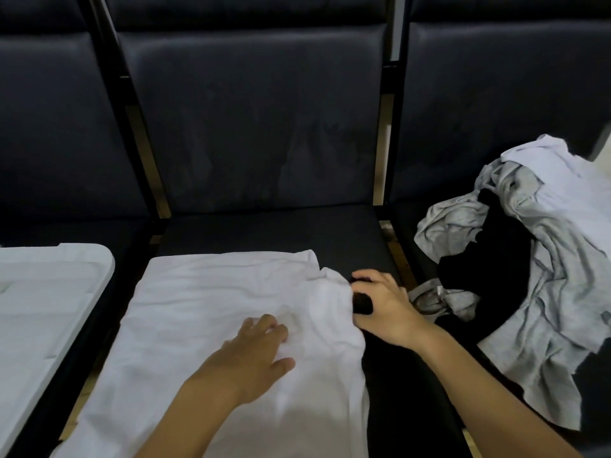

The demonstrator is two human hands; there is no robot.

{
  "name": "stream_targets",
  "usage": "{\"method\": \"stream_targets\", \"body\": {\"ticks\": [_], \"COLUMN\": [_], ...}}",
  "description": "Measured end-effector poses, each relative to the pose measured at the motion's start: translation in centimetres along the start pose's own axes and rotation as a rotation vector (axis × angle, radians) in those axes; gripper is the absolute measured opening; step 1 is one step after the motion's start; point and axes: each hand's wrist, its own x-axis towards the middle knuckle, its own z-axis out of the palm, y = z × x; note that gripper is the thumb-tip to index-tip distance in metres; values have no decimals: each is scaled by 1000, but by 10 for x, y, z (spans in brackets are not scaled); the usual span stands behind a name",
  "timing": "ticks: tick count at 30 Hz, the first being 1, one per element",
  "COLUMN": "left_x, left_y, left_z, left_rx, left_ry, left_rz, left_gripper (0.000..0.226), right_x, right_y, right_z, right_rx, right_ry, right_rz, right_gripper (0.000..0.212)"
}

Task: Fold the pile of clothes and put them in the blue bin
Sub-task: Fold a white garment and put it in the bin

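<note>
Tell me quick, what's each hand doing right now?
Left hand: open, resting flat on the white shirt.
Right hand: fingers pinching the white shirt's edge.

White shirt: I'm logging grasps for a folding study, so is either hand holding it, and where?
The right hand pinches the white shirt at its bunched right edge. The left hand rests flat on it, gripping nothing.
</note>
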Motion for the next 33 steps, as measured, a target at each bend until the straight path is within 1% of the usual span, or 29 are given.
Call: {"method": "stream_targets", "body": {"ticks": [1, 2, 4, 5, 7, 8, 9, 10, 11, 13, 14, 15, 16, 17, 18, 19, 20, 21, 22, 23, 24, 25, 26, 27, 28, 29, 30, 32, 33], "left_x": [0, 1, 1, 1, 0, 0, 0, 0, 1, 2, 2, 2, 1, 0, 0, -1, -1, -1, -1, 0, 2, 5, 10, 16, 26, 36, 48, 78, 95], "left_y": [0, 0, -1, -2, -2, -1, 0, 0, 1, 0, 0, -1, -2, -3, -4, -5, -6, -6, -7, -6, -6, -5, -3, 2, 10, 20, 32, 60, 75], "left_z": [0, 1, 1, 1, 1, 0, -1, -1, -2, -2, -2, -2, -1, -1, 0, 1, 1, 2, 3, 3, 2, 0, -4, -8, -14, -18, -23, -26, -28], "left_rx": [-2, -2, -2, -2, 2, 5, 10, 15, 22, 30, 31, 34, 36, 38, 39, 43, 48, 55, 59, 62, 66, 73, 84, 84, 77, 69, 58, 8, -50], "left_ry": [5, 9, 17, 19, 17, 11, 8, 1, -8, -17, -15, -11, -6, 5, 21, 42, 72, 106, 153, 202, 250, 293, 328, 354, 378, 389, 385, 312, 259], "left_rz": [1, 2, 3, 4, 8, 6, 3, -3, -9, -19, -16, -10, -2, 7, 17, 24, 27, 26, 23, 17, 14, 13, 25, 52, 98, 152, 212, 317, 358], "left_gripper": [36, 35, 33, 32, 32, 34, 36, 39, 42, 46, 44, 42, 41, 39, 37, 37, 39, 40, 41, 41, 40, 39, 38, 38, 37, 37, 40, 52, 64], "right_x": [2, 2, 0, -1, -2, -2, -3, -3, -4, -8, -11, -14, -17, -19, -19, -19, -19, -19, -20, -22, -24, -23, -21, -19, -15, -10, -6, 0, -1], "right_y": [-8, -17, -33, -39, -45, -45, -46, -43, -38, -25, -17, -8, 2, 13, 22, 32, 38, 40, 41, 38, 32, 27, 23, 19, 16, 15, 14, 18, 19], "right_z": [3, 2, -3, -8, -14, -17, -22, -28, -36, -55, -65, -72, -77, -77, -76, -72, -69, -65, -60, -55, -50, -45, -37, -31, -26, -21, -17, -16, -18], "right_rx": [146, 340, 732, 882, 1018, 1047, 1050, 997, 880, 499, 336, 249, 211, 197, 198, 215, 238, 254, 261, 233, 167, 84, 29, 30, 94, 189, 265, 316, 322], "right_ry": [27, 40, 19, 35, 154, 253, 368, 491, 614, 839, 929, 990, 1018, 1007, 953, 853, 715, 541, 355, 192, 73, 27, 38, 68, 99, 127, 175, 345, 450], "right_rz": [-21, -26, -4, 9, 0, -18, -45, -78, -117, -169, -170, -149, -86, 2, 105, 216, 326, 427, 488, 513, 516, 500, 481, 459, 447, 442, 436, 381, 330], "right_gripper": [10, 8, 12, 17, 22, 24, 25, 25, 25, 20, 15, 11, 11, 15, 18, 20, 21, 23, 25, 30, 35, 49, 65, 78, 83, 80, 71, 40, 27]}}
